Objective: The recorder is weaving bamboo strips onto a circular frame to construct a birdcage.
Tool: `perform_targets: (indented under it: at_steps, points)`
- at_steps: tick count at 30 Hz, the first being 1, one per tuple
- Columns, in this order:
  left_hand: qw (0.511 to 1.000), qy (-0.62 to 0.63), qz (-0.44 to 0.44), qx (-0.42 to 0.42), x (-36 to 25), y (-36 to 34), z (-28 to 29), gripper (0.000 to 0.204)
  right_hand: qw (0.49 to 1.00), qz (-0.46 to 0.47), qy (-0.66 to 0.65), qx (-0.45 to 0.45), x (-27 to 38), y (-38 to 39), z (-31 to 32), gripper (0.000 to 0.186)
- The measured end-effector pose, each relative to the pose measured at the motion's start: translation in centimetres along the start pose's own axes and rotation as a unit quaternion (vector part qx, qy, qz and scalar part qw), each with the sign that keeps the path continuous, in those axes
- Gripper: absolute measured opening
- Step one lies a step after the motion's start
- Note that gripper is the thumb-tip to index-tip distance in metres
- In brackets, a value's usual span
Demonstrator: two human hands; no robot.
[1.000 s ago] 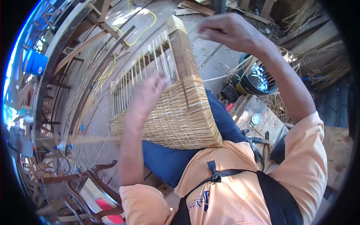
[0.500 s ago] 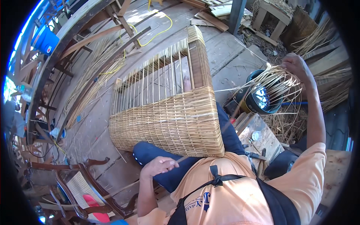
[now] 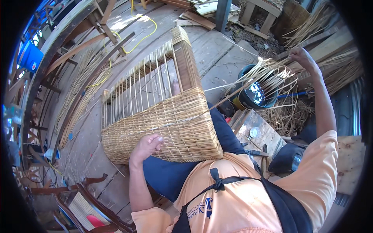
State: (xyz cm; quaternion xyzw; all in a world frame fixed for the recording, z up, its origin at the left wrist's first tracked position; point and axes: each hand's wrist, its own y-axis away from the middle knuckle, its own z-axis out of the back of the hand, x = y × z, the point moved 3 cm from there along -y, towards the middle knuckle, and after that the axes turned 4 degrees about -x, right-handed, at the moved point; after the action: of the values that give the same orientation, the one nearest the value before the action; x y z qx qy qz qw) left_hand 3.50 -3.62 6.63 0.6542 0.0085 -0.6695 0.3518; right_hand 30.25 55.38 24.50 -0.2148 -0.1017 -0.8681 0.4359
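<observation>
A woven rattan panel (image 3: 163, 116) lies tilted across my lap, its lower part closely woven and its upper part bare rods inside a wrapped frame. My left hand (image 3: 148, 144) is at the weave's lower left, fingers curled; what they grip is too small to make out. Raised at upper right, my right hand (image 3: 302, 58) is closed on rattan strands beside a loose bundle (image 3: 268, 70) over a dark bucket of water (image 3: 260, 104). A strand (image 3: 229, 97) runs from that bundle diagonally down across the panel's right edge.
A long wooden bench (image 3: 34, 97) with a blue bucket (image 3: 30, 56) runs along the left. Loose cane, a yellow cord (image 3: 149, 35) and a carved chair (image 3: 83, 211) lie around. Scrap boards (image 3: 198, 19) are beyond the panel. A plywood board (image 3: 256, 136) with tools is beside my right leg.
My right hand swung out to the right, onto the strand bundle. My left hand dropped from the rods toward my lap, then rose onto the lower weave.
</observation>
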Motion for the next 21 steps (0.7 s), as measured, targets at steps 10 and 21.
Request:
perform_targets:
  at_steps: [10, 21]
  points:
    - [0.987, -0.115, 0.033, -0.106, 3.2, -2.2, 2.5, 0.019, 0.993, 0.092, 0.056, -0.046, 1.9, 0.3, -3.2, 0.019]
    - [0.987, 0.018, 0.068, -0.143, 4.8, 2.9, 4.7, 0.013, 0.988, 0.15, 0.028, -0.017, 4.1, -2.7, -6.7, 0.018]
